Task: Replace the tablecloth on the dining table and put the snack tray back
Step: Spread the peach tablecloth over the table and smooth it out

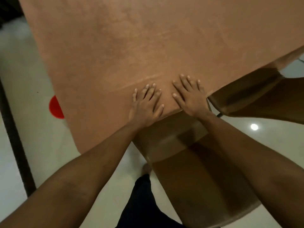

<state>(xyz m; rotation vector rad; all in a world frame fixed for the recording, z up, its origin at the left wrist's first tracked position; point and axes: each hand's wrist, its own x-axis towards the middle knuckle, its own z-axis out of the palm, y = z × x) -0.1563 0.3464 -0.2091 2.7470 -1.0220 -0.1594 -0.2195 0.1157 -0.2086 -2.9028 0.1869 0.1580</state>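
Observation:
A brown dining table (131, 46) fills the upper part of the head view, and its top is bare, with faint scuffs and no cloth on it. My left hand (146, 104) lies flat on the table's near corner, fingers spread and straight. My right hand (190, 96) lies flat beside it, a little to the right, its fingers also spread on the wood. Neither hand holds anything. No tablecloth and no snack tray are in view.
A brown chair (205, 178) stands under the table corner, right below my arms. A second brown chair (255, 96) is at the right edge of the table. A red round thing (55, 106) lies on the pale tiled floor at the left. A dark strip (13, 129) runs along the far left.

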